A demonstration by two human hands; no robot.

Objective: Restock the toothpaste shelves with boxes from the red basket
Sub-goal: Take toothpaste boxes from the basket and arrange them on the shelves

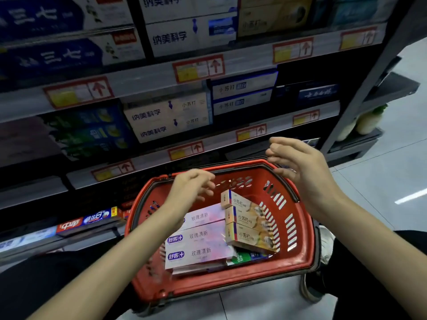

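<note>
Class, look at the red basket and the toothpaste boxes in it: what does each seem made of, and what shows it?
Red basket: likely moulded plastic, slightly glossy; even colour, slotted walls, rounded rim. Pink boxes: probably printed cardboard with pearly sheen; crisp folded edges. Yellow boxes: likewise coated cardboard, it seems.

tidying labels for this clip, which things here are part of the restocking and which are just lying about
Part of the job: red basket, pink boxes, yellow boxes, green box, toothpaste shelves, left hand, right hand.
Lying about: white bottles, side rack.
</note>
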